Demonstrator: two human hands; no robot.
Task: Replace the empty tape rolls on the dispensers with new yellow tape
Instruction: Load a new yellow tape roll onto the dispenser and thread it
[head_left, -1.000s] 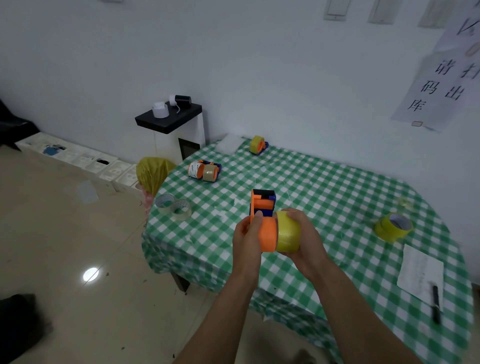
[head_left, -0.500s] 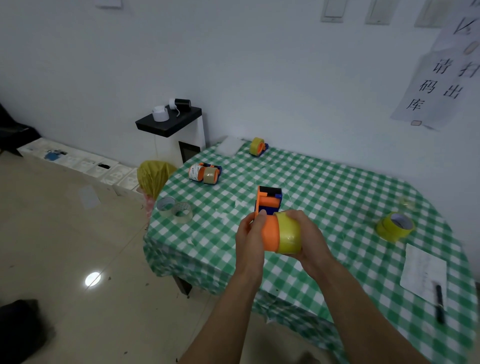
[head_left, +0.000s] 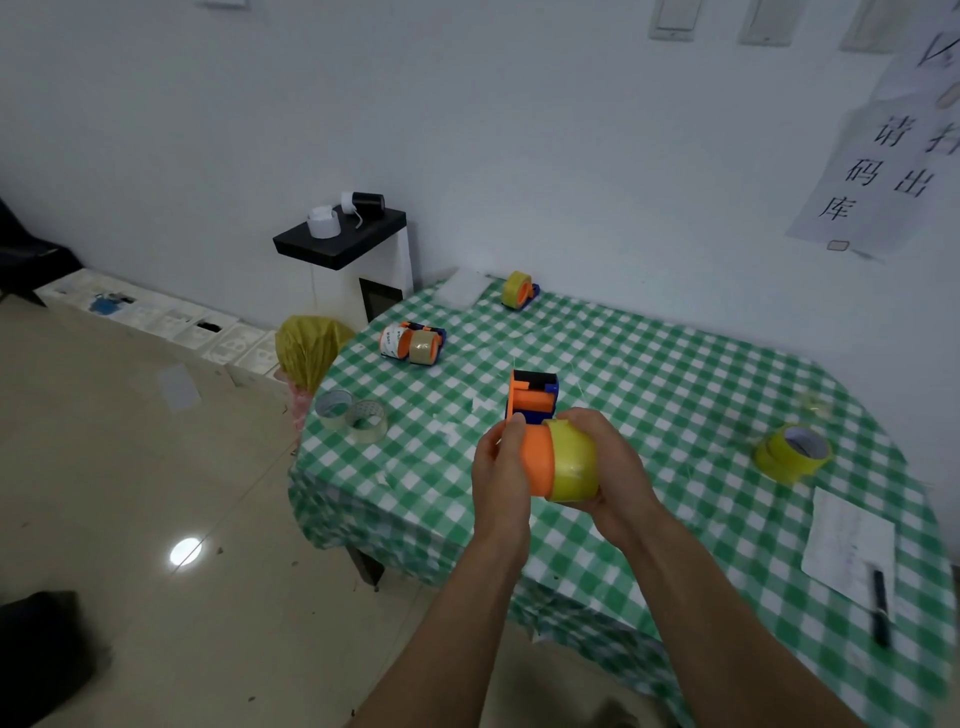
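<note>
I hold an orange and blue tape dispenser (head_left: 532, 402) above the table's front left part. A yellow tape roll (head_left: 574, 462) sits partway on its orange hub (head_left: 540, 460). My left hand (head_left: 501, 470) grips the hub side of the dispenser. My right hand (head_left: 613, 467) wraps around the yellow roll from the right. Another dispenser (head_left: 415, 343) with a nearly empty brown roll lies at the back left. A third dispenser (head_left: 519, 290) carrying yellow tape stands at the far edge. A spare yellow roll (head_left: 792, 452) lies at the right.
The table wears a green checked cloth (head_left: 675, 374). Two used clear rolls (head_left: 353, 415) lie at its left edge. A paper sheet (head_left: 847, 540) and a black pen (head_left: 880, 608) lie at the front right. A yellow-bagged bin (head_left: 309, 348) and a white cabinet (head_left: 363, 270) stand left of the table.
Both hands with the dispenser and yellow roll have drifted slightly right and up in the view; the grip looks the same.
</note>
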